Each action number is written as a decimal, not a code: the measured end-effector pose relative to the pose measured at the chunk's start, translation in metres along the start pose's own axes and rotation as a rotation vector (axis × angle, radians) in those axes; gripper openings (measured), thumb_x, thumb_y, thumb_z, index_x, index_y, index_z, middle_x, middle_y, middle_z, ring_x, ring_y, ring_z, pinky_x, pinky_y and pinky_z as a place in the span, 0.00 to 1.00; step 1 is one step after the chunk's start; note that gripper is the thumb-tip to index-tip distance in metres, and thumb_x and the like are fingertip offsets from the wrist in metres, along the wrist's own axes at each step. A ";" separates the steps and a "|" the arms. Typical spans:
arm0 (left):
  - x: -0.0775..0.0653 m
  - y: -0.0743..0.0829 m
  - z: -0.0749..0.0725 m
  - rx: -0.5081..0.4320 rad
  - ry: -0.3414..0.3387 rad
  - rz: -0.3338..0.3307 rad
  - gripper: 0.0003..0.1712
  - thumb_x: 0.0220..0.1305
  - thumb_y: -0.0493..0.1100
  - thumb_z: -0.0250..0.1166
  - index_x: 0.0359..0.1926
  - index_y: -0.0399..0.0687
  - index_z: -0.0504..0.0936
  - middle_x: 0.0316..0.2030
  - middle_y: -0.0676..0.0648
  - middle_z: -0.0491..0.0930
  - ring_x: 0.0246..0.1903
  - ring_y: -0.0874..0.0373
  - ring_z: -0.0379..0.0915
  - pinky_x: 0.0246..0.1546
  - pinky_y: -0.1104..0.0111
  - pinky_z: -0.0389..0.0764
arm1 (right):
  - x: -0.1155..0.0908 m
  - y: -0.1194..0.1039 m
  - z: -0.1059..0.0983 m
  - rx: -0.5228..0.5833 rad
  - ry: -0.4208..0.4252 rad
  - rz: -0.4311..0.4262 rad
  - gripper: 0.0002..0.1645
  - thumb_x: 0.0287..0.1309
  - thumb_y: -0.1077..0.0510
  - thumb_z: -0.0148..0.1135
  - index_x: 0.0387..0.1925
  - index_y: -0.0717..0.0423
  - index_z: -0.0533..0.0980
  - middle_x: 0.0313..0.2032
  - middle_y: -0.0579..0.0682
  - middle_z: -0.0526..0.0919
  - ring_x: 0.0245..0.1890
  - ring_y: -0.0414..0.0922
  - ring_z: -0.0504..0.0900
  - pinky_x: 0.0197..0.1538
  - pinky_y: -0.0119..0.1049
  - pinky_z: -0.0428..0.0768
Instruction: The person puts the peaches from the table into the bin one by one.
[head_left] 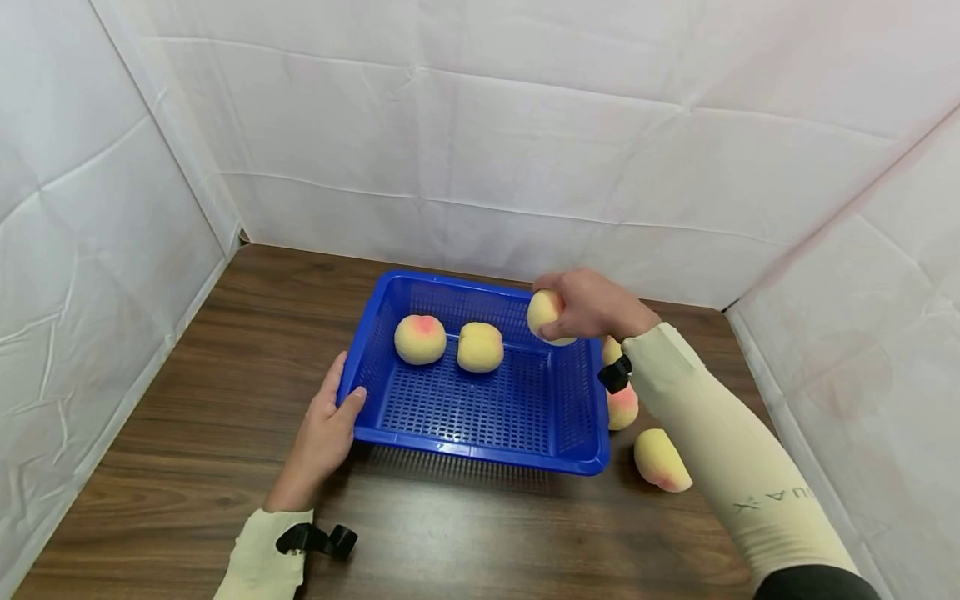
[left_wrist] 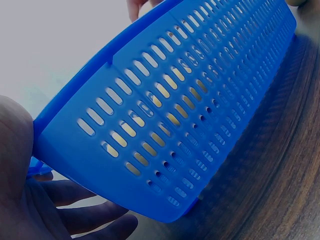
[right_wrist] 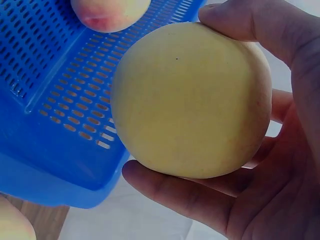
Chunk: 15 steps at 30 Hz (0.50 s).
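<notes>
A blue plastic basket [head_left: 480,454] with slotted walls stands on the table. My left hand [head_left: 327,429] grips its left rim, thumb on top and fingers along the outside, as the left wrist view also shows. Over the basket's back right corner, my right hand [head_left: 592,304] holds a yellow peach [right_wrist: 190,100] between thumb and fingers. Inside the basket lie two more peaches: one with a pink top [head_left: 421,339] at the left, and a plain yellow one [head_left: 480,347] near the middle.
Outside the basket's right wall, a pink-tinged peach [head_left: 622,407] lies beside another peach [head_left: 611,350], both partly hidden. Nearer the front is a separate peach [head_left: 662,460], partly behind the right sleeve. White sheeting [head_left: 450,125] encloses the wooden table [head_left: 187,417] at the back and sides.
</notes>
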<state>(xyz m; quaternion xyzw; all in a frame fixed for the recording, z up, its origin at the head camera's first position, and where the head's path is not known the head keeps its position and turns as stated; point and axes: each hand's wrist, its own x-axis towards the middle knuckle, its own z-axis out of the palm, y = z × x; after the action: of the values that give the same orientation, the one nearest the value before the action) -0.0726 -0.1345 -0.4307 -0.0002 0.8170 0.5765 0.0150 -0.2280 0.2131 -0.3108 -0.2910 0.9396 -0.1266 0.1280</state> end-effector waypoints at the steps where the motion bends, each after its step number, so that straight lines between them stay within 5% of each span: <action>1: 0.000 0.000 0.000 -0.001 0.001 0.000 0.36 0.75 0.42 0.47 0.75 0.45 0.41 0.71 0.35 0.50 0.68 0.41 0.48 0.66 0.42 0.52 | 0.000 0.000 0.001 0.003 -0.002 0.000 0.24 0.45 0.50 0.69 0.47 0.46 0.77 0.28 0.45 0.78 0.27 0.45 0.74 0.29 0.39 0.74; 15: 0.000 0.002 -0.001 -0.002 -0.006 -0.012 0.36 0.75 0.41 0.47 0.76 0.47 0.41 0.72 0.36 0.49 0.68 0.41 0.46 0.66 0.42 0.51 | 0.008 0.002 0.020 -0.037 -0.072 0.031 0.31 0.47 0.48 0.70 0.55 0.49 0.74 0.36 0.48 0.79 0.30 0.46 0.75 0.31 0.39 0.77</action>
<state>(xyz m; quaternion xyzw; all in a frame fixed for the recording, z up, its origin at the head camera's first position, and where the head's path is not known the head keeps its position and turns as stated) -0.0726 -0.1344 -0.4284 -0.0033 0.8164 0.5771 0.0209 -0.2290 0.2067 -0.3318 -0.2829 0.9411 -0.0966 0.1581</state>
